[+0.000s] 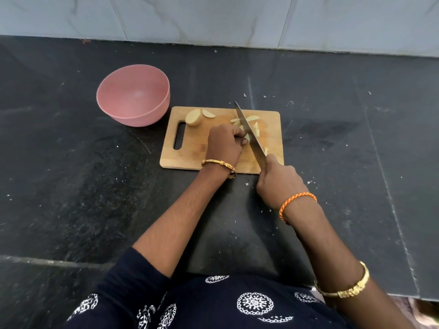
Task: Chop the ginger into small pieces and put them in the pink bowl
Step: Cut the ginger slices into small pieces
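Lighting/quality: soft, even, moderately bright; no hard glare.

Diffuse light from above/behind; faint sheen on dark countertop (pixel 332 143) approx centre-right, pale wall tiles (pixel 213 17) brightest. Soft dark shadow betw. forearms, below cutting board (pixel 213 153). Wide-angle bend at edges: wall line curved, corners stretched. Focus fair at centre; slight softness on knife (pixel 249 131) blade, lower-corner cloth smeared.

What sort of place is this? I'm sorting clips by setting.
Most likely a home kitchen counter: a dark stone worktop against a pale tiled wall, with a wooden chopping board on it, a pink bowl beside the board, and a knife cutting ginger pieces.
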`<state>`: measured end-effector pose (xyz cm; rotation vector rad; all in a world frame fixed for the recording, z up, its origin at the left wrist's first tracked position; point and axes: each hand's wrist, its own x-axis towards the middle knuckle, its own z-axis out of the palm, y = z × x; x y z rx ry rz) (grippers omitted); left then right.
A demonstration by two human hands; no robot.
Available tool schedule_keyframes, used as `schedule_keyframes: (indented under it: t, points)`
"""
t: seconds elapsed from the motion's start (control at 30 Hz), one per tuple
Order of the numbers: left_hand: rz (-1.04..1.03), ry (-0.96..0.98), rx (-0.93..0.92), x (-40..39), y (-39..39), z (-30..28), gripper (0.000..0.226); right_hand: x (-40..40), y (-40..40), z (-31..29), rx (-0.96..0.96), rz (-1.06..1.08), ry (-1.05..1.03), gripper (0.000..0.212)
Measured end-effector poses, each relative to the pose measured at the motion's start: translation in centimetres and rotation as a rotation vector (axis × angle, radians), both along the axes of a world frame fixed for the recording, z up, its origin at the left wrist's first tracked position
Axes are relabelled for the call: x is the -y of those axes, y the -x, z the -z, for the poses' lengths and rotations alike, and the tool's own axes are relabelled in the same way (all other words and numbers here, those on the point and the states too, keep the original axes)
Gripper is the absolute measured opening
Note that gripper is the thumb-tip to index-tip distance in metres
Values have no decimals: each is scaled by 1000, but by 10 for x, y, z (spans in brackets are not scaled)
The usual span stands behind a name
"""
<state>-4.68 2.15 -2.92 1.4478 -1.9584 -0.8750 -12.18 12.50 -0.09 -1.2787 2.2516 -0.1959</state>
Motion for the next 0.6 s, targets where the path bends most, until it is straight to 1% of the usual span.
schedule_keyframes:
  t: [0.13,0.2,0.3,0.43,0.6]
  points:
    - [-2,-29,-2,1,0,-3,20,-12,-1,-2,24,17,-24,7]
    - [3,-38,12,0,-1,-3,20,-21,2,-2,49,37,-11,12]
    - [6,-55,15,0,-2,-4,19,-37,6,-1,73,82,76,19]
    - [26,-64,46,2,-3,-4,18,-42,6,1,67,101,198,20]
    - [17,-58,52,2,-2,-3,19,-32,3,5,21,64,204,18]
